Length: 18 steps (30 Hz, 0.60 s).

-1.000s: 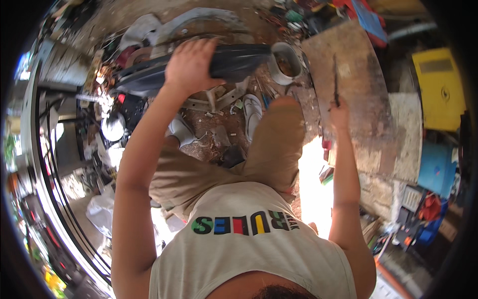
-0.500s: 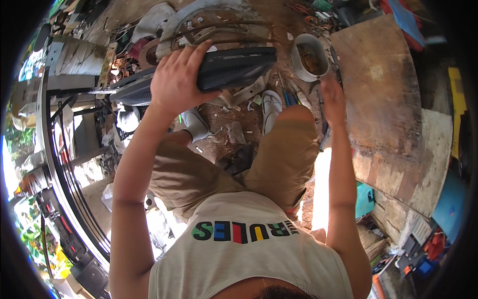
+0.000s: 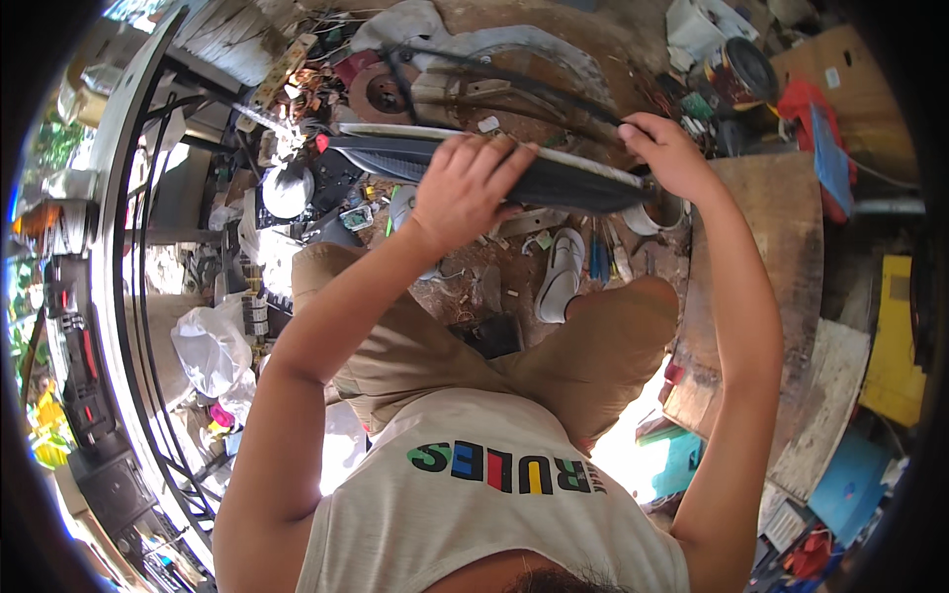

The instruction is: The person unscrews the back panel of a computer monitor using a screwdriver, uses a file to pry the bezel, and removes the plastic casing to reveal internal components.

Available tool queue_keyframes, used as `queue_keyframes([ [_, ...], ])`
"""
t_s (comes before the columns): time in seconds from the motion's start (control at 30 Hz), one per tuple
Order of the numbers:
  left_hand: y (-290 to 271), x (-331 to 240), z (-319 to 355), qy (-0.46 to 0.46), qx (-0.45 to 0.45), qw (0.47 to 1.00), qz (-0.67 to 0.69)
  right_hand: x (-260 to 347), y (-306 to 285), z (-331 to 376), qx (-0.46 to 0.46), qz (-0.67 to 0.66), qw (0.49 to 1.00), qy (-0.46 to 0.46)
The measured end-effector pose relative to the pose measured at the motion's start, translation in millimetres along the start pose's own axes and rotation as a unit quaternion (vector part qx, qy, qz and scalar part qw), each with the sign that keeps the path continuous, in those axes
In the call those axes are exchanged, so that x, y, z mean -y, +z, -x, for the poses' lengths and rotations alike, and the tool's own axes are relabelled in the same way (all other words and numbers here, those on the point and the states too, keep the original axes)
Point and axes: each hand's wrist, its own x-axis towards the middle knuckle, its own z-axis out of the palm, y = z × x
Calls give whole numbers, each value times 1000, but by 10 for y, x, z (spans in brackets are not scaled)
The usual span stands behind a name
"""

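Observation:
My left hand (image 3: 474, 188) grips the upper edge of a flat black panel (image 3: 583, 185), which looks like a flat-screen monitor or its casing. The panel is tilted edge-up above my feet, with a pale layer along its far edge. Beyond it, a thin black frame (image 3: 514, 76), like a screen bezel, slants across the view. My right hand (image 3: 662, 148) is closed at the right end of this frame, fingers pinched on it. Past the panel's right end, a metal pan (image 3: 672, 214) on the ground is partly hidden.
A wooden board (image 3: 756, 247) lies to the right. Several tools (image 3: 603, 259) rest on the dirt by my right shoe (image 3: 561, 277). A disc-shaped part (image 3: 381, 92) and scrap lie ahead. A black metal frame (image 3: 143, 296) stands along the left, near a clear plastic bag (image 3: 213, 341).
My left hand and the panel have moved right and nearer. My right hand has risen from beside the pan to the thin black frame, which now shows apart from the panel.

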Motion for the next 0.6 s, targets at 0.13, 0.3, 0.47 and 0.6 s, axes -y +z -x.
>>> queue_keyframes([
  [0.13,-37,-112,86,-52,72,996,2,252,-17,-20,-54,50,997,-9],
  [0.3,-163,-147,136,-10,98,995,1,127,-214,274,-152,-13,987,-39],
  [0.47,-276,-68,255,41,98,994,35,-148,-401,887,-228,-132,964,30],
  [0.6,-407,74,207,48,112,991,54,-600,-374,1378,-301,-154,938,77],
])
